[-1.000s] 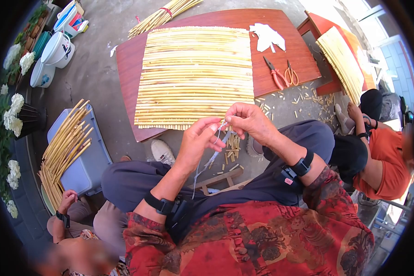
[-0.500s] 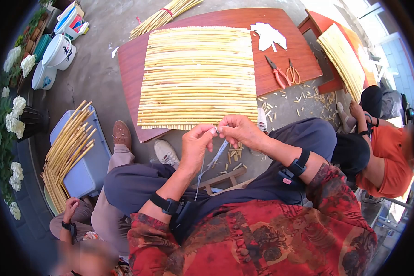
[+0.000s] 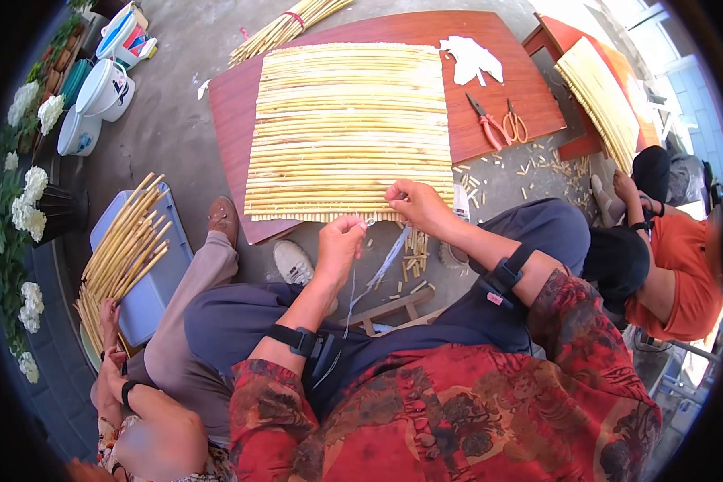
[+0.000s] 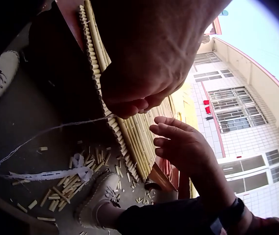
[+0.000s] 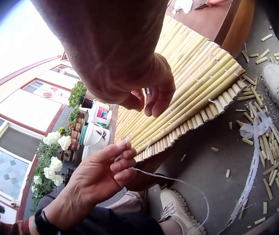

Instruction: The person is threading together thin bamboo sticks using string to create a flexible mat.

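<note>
A mat of yellow sticks [image 3: 349,128] lies on the brown table, its near edge toward me. Just before that edge my left hand [image 3: 340,247] pinches a thin white string [image 5: 191,186] between thumb and forefinger; the string trails down toward my lap. My right hand [image 3: 422,209] hovers by the mat's near right corner, fingers loosely bent and apart, with nothing seen between them. A white strip of plastic cord [image 3: 390,261] hangs below the hands.
Red-handled pliers [image 3: 488,128], scissors [image 3: 515,127] and a white cloth [image 3: 470,60] lie on the table [image 3: 530,92]. Stick offcuts [image 3: 415,249] litter the floor. A grey-blue bin [image 3: 149,301] with long sticks [image 3: 124,249] stands left. People sit on both sides.
The two hands were together at the string; now they are apart, the right one having let go and moved up and right. The person at left has reached to the sticks.
</note>
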A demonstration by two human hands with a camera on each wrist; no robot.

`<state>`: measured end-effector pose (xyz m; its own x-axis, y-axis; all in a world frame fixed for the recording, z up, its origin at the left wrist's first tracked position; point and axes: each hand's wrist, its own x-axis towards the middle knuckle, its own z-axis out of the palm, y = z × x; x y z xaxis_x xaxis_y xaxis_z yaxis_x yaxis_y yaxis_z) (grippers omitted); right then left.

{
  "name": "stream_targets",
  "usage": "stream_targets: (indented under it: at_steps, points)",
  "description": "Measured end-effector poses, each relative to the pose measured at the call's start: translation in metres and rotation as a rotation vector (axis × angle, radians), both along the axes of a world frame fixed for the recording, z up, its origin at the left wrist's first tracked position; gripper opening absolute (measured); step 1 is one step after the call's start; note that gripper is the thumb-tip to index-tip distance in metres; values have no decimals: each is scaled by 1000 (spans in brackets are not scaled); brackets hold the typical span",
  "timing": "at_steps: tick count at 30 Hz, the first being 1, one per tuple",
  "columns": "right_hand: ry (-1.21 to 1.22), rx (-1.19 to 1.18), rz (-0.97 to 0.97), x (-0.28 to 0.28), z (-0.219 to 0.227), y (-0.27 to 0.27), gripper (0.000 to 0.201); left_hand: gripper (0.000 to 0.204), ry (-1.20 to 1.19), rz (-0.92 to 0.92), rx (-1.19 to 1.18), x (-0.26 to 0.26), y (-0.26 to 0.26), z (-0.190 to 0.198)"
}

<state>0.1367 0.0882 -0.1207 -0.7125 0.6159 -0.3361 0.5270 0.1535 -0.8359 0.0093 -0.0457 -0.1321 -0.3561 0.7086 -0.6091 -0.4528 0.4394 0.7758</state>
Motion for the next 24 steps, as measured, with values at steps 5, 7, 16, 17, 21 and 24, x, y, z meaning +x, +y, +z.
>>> stream_targets:
  at_steps: [5, 7, 16, 17, 21, 24]
  points:
    - [-175, 22, 20, -1, -10, 2, 19, 7, 92, -24, 4, -2, 6, -19]
    - [-203, 22, 18, -1, -10, 3, 19, 8, 97, -22, 30, 0, 8, -27]
    - [-97, 210, 111, 4, -17, -2, 14, 13, 352, -59, -99, 7, 15, -51]
    - [-113, 235, 133, 3, -15, -3, 14, 14, 390, -45, -85, 8, 15, -53]
    - [-129, 256, 188, 0, -10, -6, 10, 15, 444, -25, -86, 11, 14, -55]
    - [-150, 248, 221, -3, -3, -7, 11, 16, 458, -22, -85, 13, 15, -54]
